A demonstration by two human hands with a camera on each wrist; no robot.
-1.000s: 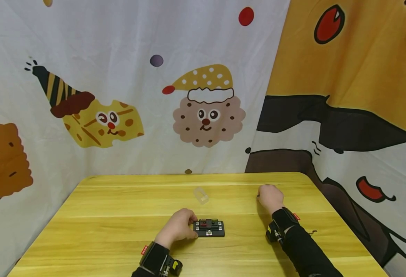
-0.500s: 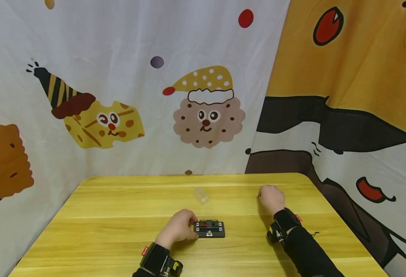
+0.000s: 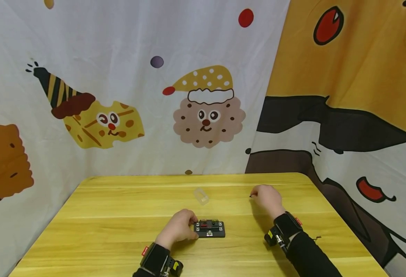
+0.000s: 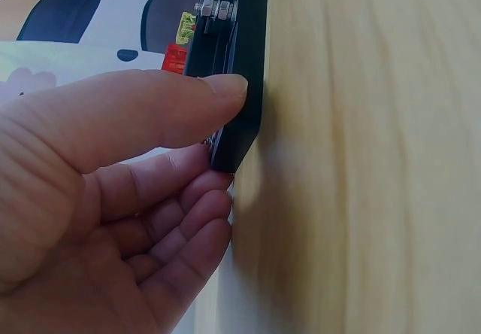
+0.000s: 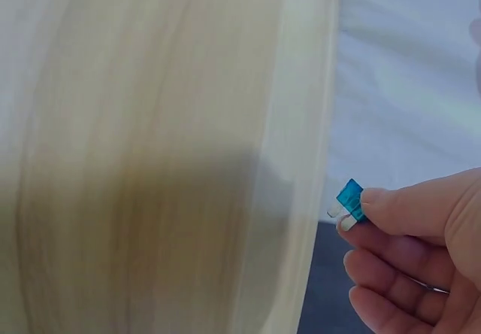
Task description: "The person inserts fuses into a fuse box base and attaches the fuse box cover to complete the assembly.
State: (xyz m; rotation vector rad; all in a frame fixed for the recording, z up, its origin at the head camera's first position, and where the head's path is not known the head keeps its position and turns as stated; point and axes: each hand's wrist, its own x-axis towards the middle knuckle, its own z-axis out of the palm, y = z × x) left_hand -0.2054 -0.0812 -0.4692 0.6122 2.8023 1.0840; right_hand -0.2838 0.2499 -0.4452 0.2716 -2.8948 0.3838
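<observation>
A black fuse block [image 3: 209, 233] with metal terminal screws lies on the table in the head view. My left hand [image 3: 178, 227] grips its left end, the thumb along the front edge and the fingers curled behind. Plugged into the block are a red blade fuse [image 4: 174, 59] and a yellow blade fuse [image 4: 186, 27], both clearest in the left wrist view. Over the right part of the table, my right hand [image 3: 268, 198] pinches a blue blade fuse [image 5: 350, 200] between thumb and index finger. Its metal prongs point away from the palm.
A clear plastic cover [image 3: 201, 196] lies on the wooden table [image 3: 119, 215] behind the fuse block. A small dark thin piece [image 3: 316, 238] shows beside my right forearm. Printed cloth [image 3: 203, 38] hangs at the table's back and sides.
My right hand has shifted a little to the left and turned, bringing the fuse in its fingertips into sight. My left hand and the fuse block have stayed in place.
</observation>
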